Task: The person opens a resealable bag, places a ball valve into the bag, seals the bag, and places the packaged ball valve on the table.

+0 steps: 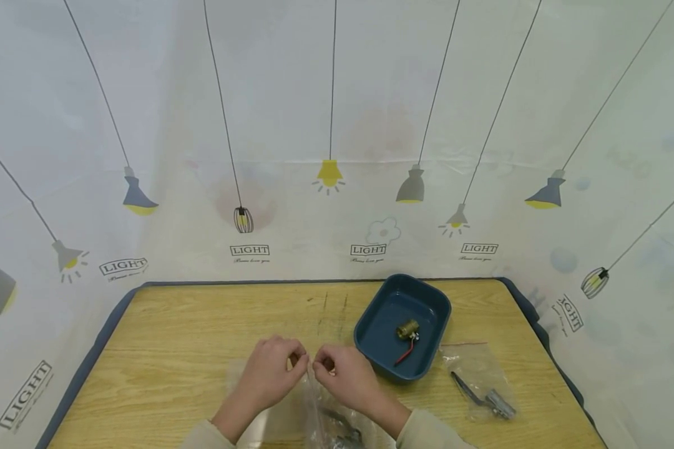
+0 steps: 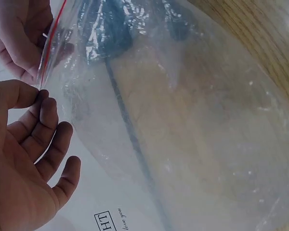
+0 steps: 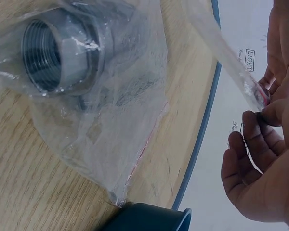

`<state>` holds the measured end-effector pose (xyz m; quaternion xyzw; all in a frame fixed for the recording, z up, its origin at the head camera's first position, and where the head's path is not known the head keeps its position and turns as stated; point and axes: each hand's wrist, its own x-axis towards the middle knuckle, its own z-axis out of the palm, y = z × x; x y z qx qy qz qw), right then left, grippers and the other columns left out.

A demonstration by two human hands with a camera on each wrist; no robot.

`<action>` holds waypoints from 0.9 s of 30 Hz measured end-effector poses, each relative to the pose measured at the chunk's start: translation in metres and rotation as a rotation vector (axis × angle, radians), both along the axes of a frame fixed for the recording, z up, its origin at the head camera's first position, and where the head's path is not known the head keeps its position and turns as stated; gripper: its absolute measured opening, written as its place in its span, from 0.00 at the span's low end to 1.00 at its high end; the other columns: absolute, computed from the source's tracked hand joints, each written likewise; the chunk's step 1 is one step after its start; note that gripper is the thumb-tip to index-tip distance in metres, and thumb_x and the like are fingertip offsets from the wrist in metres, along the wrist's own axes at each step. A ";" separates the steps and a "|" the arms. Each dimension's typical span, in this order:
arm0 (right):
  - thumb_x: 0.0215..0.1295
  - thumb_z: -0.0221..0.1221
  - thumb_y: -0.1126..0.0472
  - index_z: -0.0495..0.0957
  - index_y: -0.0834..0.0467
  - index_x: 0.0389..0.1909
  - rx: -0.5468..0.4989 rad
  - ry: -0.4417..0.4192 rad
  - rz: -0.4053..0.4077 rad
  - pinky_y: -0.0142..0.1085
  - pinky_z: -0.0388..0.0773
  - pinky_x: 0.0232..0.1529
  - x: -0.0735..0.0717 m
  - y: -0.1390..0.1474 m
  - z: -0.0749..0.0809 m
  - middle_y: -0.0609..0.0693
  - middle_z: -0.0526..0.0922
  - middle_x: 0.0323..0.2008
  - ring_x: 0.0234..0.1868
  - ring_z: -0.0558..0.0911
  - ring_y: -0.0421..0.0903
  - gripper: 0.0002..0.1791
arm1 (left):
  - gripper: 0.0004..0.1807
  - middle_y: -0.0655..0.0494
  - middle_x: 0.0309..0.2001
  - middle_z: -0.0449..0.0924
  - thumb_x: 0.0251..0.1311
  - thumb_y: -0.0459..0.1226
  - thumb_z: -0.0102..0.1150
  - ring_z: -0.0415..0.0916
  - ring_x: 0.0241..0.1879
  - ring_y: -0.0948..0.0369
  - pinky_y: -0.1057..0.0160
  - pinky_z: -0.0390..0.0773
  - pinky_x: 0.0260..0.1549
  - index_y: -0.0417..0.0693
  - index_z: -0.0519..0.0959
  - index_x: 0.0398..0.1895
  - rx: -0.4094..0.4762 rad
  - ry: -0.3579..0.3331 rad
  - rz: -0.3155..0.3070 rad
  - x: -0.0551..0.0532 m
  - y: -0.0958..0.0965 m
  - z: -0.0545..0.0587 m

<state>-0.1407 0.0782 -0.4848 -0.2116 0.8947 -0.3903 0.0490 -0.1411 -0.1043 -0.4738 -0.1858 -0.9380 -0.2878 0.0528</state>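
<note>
My left hand [image 1: 272, 372] pinches the top edge of a clear zip bag [image 2: 183, 130] between thumb and forefinger. Close beside it, my right hand [image 1: 349, 377] pinches the same edge, which carries a red zip line [image 2: 50, 43]. The bag hangs down below both hands. Through the plastic, between the wrists, shows a dark metal part [image 1: 345, 436], partly hidden. In the left wrist view the other fingers of the left hand are loosely bent, away from the bag. The right wrist view shows the right hand [image 3: 265, 163] with its fingertips on the bag's edge.
A dark blue bin [image 1: 371, 324] stands right of the hands, holding a brass ball valve [image 1: 407, 329] with a red lever. Right of it lies another clear zip bag [image 1: 472, 355] with a threaded metal valve [image 3: 77, 53] inside. A printed curtain [image 1: 292, 125] surrounds the wooden table [image 1: 191, 318].
</note>
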 end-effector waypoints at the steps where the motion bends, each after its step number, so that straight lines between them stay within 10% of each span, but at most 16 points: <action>1: 0.68 0.56 0.57 0.82 0.50 0.33 -0.003 -0.014 -0.004 0.27 0.74 0.29 0.000 0.000 0.000 0.38 0.83 0.27 0.27 0.77 0.29 0.07 | 0.08 0.75 0.21 0.76 0.59 0.38 0.59 0.74 0.28 0.66 0.49 0.75 0.47 0.61 0.82 0.24 0.004 -0.010 0.003 0.000 0.001 0.000; 27: 0.67 0.58 0.56 0.82 0.46 0.31 0.034 0.038 -0.044 0.25 0.73 0.27 0.001 -0.004 0.000 0.38 0.84 0.27 0.26 0.77 0.27 0.06 | 0.10 0.73 0.16 0.65 0.59 0.39 0.57 0.61 0.21 0.70 0.59 0.69 0.34 0.60 0.75 0.20 -0.078 0.059 0.039 0.006 0.011 -0.010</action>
